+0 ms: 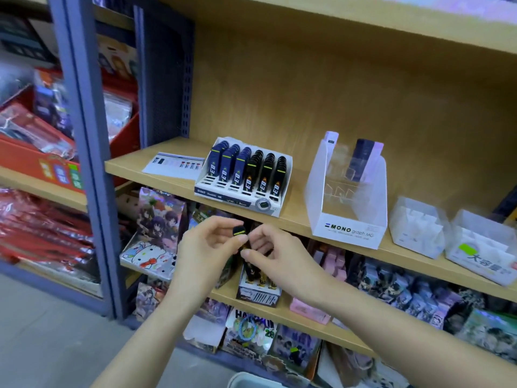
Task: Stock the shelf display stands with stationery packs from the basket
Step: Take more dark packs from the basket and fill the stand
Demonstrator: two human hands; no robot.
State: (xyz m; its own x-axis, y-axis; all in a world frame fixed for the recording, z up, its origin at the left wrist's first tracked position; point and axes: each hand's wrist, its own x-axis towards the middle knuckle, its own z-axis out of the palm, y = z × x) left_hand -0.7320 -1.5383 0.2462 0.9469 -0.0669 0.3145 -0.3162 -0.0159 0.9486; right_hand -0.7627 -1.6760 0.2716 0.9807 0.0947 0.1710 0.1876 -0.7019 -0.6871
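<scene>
Red cartons (42, 152) of wrapped goods fill the bay at far left. On the wooden shelf (296, 219), a printed card (173, 165) lies flat beside a white display stand (212, 193), which is nearly full of blue lead packs (229, 161) and black lead packs (268, 169) in rows. In front of the shelf edge and below that stand, a person's left hand (207, 250) pinches the top of a black lead pack (240, 232) with a yellow-green stripe. The right hand (271, 247) pinches its lower end between thumb and fingers. Further right stands a translucent MONO graph stand (347, 229) with a few dark packs (361, 161) at its back, then two clear plastic stands (416, 228) near the shelf's right end.
</scene>
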